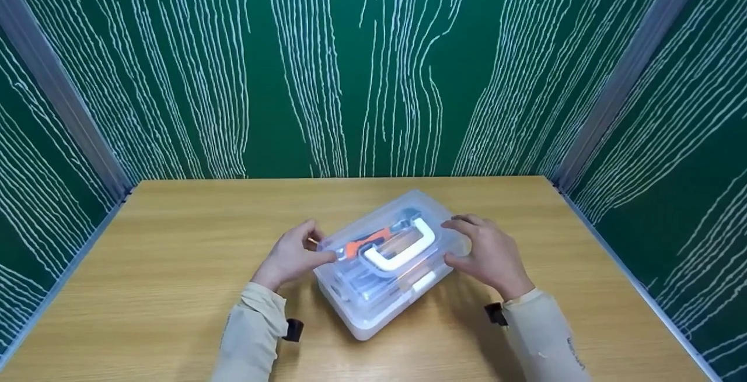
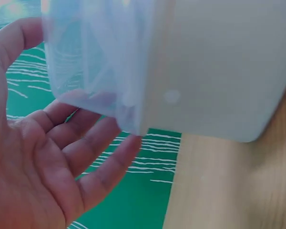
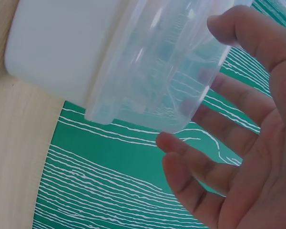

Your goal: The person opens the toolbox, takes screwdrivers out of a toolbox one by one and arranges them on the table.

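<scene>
A plastic storage box (image 1: 373,318) with a white base and a clear lid (image 1: 350,286) lies at an angle on the wooden table. A white carrying handle (image 1: 429,239) sits on the lid, with a white latch (image 1: 424,281) at the near side. Through the lid shows a tool with orange parts (image 1: 365,243). My left hand (image 1: 295,256) grips the lid's left end, thumb on top and fingers round the far side. At the right end my right hand (image 1: 490,253) holds the lid's corner between thumb (image 3: 224,28) and fingers.
The wooden table (image 1: 192,236) runs back to a green wall (image 1: 373,79) with wavy white lines. Similar green panels stand at both sides, with grey metal posts (image 1: 618,79) in the corners. A dark strap piece (image 1: 293,330) shows at my left wrist.
</scene>
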Demonstrator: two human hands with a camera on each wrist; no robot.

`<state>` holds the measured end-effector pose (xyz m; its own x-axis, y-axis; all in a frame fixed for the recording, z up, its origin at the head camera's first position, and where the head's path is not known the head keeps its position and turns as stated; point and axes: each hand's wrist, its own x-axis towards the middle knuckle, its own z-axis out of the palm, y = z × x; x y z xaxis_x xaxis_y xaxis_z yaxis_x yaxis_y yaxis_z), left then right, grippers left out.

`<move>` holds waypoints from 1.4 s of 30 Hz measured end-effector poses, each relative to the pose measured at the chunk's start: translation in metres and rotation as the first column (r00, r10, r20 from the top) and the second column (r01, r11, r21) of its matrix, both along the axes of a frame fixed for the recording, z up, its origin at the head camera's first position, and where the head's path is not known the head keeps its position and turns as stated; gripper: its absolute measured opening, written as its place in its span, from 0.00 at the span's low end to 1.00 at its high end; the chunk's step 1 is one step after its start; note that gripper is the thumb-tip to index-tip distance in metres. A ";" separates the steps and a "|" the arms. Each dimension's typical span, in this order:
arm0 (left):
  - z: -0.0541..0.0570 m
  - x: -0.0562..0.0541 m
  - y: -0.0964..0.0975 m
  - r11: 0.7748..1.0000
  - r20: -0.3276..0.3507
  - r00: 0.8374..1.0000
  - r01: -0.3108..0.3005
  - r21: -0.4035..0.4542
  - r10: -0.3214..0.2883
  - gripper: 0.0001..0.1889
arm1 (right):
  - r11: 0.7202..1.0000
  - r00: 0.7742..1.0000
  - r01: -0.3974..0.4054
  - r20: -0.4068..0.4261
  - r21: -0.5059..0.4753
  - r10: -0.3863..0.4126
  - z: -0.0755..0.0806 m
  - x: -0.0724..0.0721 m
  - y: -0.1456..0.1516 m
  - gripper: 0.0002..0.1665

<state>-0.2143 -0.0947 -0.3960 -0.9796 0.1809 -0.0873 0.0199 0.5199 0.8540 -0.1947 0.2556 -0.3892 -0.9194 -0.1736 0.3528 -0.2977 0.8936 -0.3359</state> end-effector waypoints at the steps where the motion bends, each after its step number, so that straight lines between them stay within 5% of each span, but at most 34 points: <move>1: 0.001 0.001 -0.001 1.000 0.002 1.000 0.013 -0.005 -0.013 0.17 | 1.000 1.000 0.004 -0.005 -0.003 -0.004 0.000 0.000 0.000 0.28; 9: -0.002 0.003 -0.001 0.998 0.010 0.998 0.059 -0.014 -0.059 0.18 | 0.996 0.994 0.092 -0.061 0.007 -0.091 -0.002 0.003 -0.004 0.31; 15: -0.013 0.005 0.012 0.996 0.046 0.998 0.025 0.086 -0.029 0.26 | 0.976 0.972 0.211 0.117 -0.043 -0.205 0.007 0.014 -0.009 0.33; 22: -0.010 0.008 0.017 0.992 0.030 0.996 0.075 0.102 -0.078 0.24 | 0.978 0.939 0.186 0.310 -0.090 -0.150 0.012 0.023 -0.024 0.39; 31: -0.002 0.010 0.009 0.990 0.047 0.989 0.139 0.011 -0.139 0.26 | 0.978 0.959 0.141 0.268 -0.153 -0.097 0.001 0.015 -0.024 0.37; 38: 0.004 0.014 -0.001 0.966 0.052 0.967 0.253 -0.060 -0.250 0.29 | 0.969 0.972 0.071 0.233 -0.238 -0.014 -0.010 0.006 -0.021 0.37; 42: 0.002 0.013 -0.003 0.976 0.052 0.976 0.213 -0.041 -0.211 0.26 | 0.965 0.978 0.048 0.206 -0.256 0.006 -0.012 0.003 -0.022 0.36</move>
